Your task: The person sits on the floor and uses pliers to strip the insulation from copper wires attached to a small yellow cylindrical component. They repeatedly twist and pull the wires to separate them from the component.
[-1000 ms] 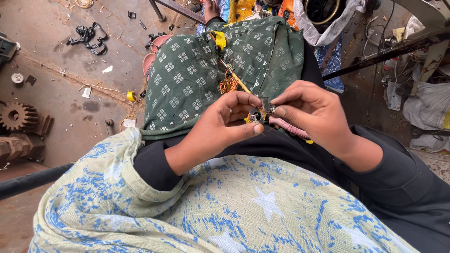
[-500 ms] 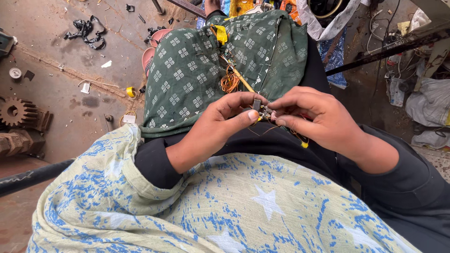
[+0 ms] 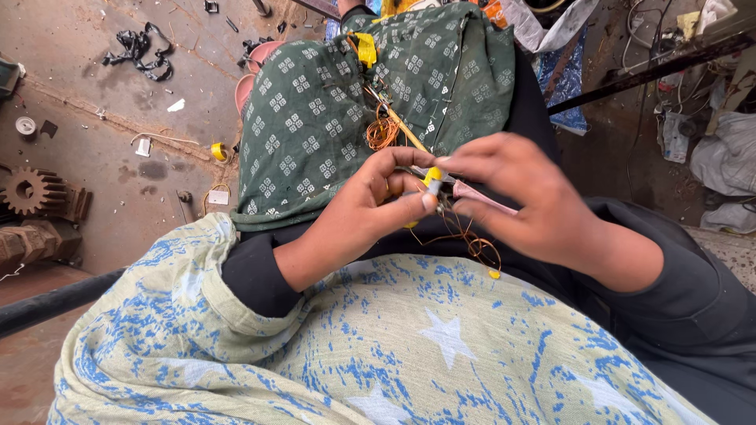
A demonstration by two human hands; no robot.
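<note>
Head view: I see a lot cut off or hidden. The pale cloth w/ blue stars (image 3: 394, 346) fills the bottom and runs off the frame edge; the green patterned cloth (image 3: 346, 102) covers the knees above it, top cut off. 1 dark bar (image 3: 654, 67) crosses upper right, 1 dark pipe (image 3: 47, 303) lower left, both only partly in view. Floor (image 3: 118, 118) holds 1 rusty gear (image 3: 31, 189), 1 black tangled scrap (image 3: 138, 51), 1 yellow tape roll (image 3: 218, 151) and small bits I can't make out.

2 hands meet mid-frame. Left hand (image 3: 370, 208): grip pressed together, thumb and forefinger pinching a small yellow-tipped piece (image 3: 432, 178). Right hand (image 3: 520, 201) covers most of a pinkish tool (image 3: 480, 197); its grip is closed round that tool, but what kind of tool I can't tell. Thin copper wire (image 3: 383, 132) coils above the hands and loops below them, ending by 1 yellow bead (image 3: 494, 274); its path through the fingers is hidden.
</note>
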